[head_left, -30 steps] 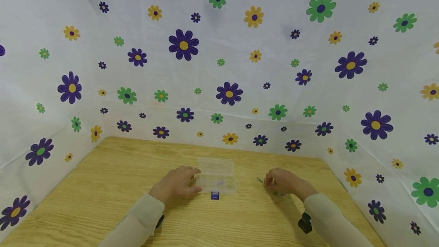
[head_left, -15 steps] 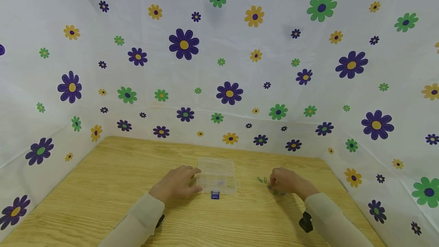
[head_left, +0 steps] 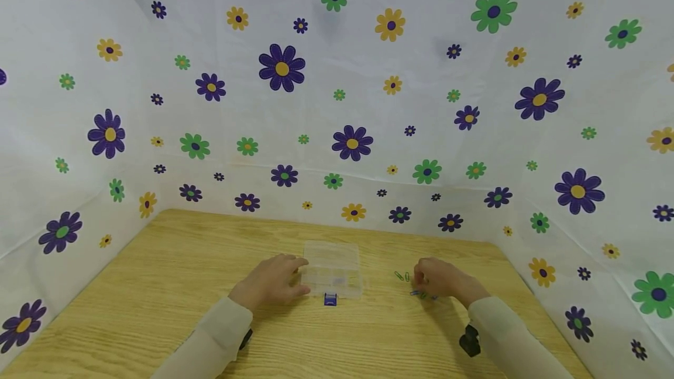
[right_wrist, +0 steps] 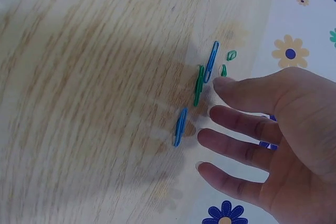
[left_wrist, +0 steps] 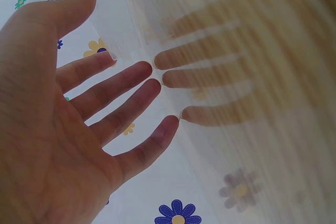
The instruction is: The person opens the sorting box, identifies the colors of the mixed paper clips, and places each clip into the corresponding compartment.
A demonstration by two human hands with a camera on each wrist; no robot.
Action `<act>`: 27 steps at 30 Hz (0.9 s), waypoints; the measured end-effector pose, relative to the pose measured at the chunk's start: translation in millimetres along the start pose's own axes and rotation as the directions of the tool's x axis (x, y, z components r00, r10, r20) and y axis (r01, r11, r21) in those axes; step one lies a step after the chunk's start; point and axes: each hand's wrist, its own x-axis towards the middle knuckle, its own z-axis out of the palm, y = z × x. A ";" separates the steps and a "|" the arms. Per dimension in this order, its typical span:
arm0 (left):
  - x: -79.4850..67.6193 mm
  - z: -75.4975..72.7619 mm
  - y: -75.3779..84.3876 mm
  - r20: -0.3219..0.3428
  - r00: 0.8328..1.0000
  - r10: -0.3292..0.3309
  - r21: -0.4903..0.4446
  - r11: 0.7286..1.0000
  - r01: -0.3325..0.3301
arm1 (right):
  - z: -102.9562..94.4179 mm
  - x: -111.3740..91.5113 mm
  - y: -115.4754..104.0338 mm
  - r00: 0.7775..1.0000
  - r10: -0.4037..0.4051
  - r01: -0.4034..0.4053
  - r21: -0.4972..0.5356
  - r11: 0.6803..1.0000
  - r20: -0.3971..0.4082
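My left hand (head_left: 274, 281) rests with spread, relaxed fingers at the left side of a clear plastic compartment box (head_left: 332, 288). Its lid (head_left: 332, 254) stands open at the back, and a blue latch (head_left: 330, 299) hangs at the front. In the left wrist view the fingertips (left_wrist: 170, 124) meet their reflections in a clear surface. To the right, my right hand (head_left: 439, 278) hovers low over loose paper clips with fingers loosely bent. Blue clips (right_wrist: 211, 61) and a green clip (right_wrist: 199, 85) lie just beyond its thumb and fingertips; its index finger is hidden behind the thumb.
Two green paper clips (head_left: 398, 276) lie left of the right hand on the wood-grain table (head_left: 295, 344). White flower-print sheeting (head_left: 316, 116) encloses the table at the back and both sides. Dark wrist devices (head_left: 470, 341) hang under the sleeves.
My right hand has shifted slightly right, uncovering a second green paper clip. A blue clip now shows on the table below its fingertips. The left hand and box have stayed put.
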 end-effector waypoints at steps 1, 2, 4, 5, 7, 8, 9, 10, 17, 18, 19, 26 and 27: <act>0.0 -0.3 0.1 0.002 1.000 -0.003 -0.002 1.000 0.003 | 0.1 -0.1 0.2 1.000 -0.013 0.013 0.004 1.000 -0.004; 0.0 -0.5 0.2 0.004 1.000 -0.005 -0.004 1.000 0.005 | 0.6 0.1 0.6 1.000 -0.025 0.025 0.008 1.000 -0.008; 0.0 -1.0 0.5 0.007 1.000 -0.008 -0.007 1.000 0.008 | 1.3 0.3 1.3 0.998 -0.056 0.057 0.008 0.998 -0.021; 0.0 -1.2 0.8 0.007 1.000 -0.011 -0.009 1.000 0.011 | 1.4 0.6 1.1 0.997 -0.067 0.067 0.009 0.998 -0.026; 0.1 -1.3 0.9 0.009 1.000 -0.013 -0.012 1.000 0.013 | 2.0 1.1 0.6 0.997 -0.075 0.076 0.005 0.997 -0.032; 0.2 -1.0 0.7 0.010 1.000 -0.012 -0.011 1.000 0.012 | 2.4 1.4 0.5 0.997 -0.076 0.076 0.002 0.997 -0.033; 0.4 -0.7 0.4 0.011 1.000 -0.011 -0.011 1.000 0.011 | 2.4 1.4 0.1 0.997 -0.074 0.074 0.004 0.997 -0.033; 0.7 -0.2 -0.1 0.012 1.000 -0.010 -0.011 1.000 0.010 | 2.7 1.5 0.2 0.996 -0.078 0.078 0.000 0.997 -0.032; 1.4 2.3 -1.6 0.011 1.000 -0.007 -0.007 1.000 0.007 | 3.1 0.7 -0.2 0.998 -0.055 0.056 0.035 0.998 -0.022; 1.4 2.5 -1.6 0.008 1.000 -0.007 -0.005 1.000 0.007 | 3.2 0.7 0.1 0.998 -0.052 0.053 0.041 0.998 -0.022; 1.4 2.8 -1.6 0.008 1.000 -0.009 -0.006 1.000 0.009 | 3.2 0.8 0.0 0.999 -0.045 0.046 0.048 0.998 -0.021; 0.7 0.8 0.0 0.007 1.000 -0.001 -0.003 1.000 0.001 | 6.8 3.4 -1.4 0.999 -0.031 0.033 0.068 0.997 -0.025; 0.6 0.5 0.3 0.008 1.000 0.000 -0.003 1.000 0.000 | 7.4 3.7 -1.7 0.999 -0.031 0.033 0.069 0.997 -0.026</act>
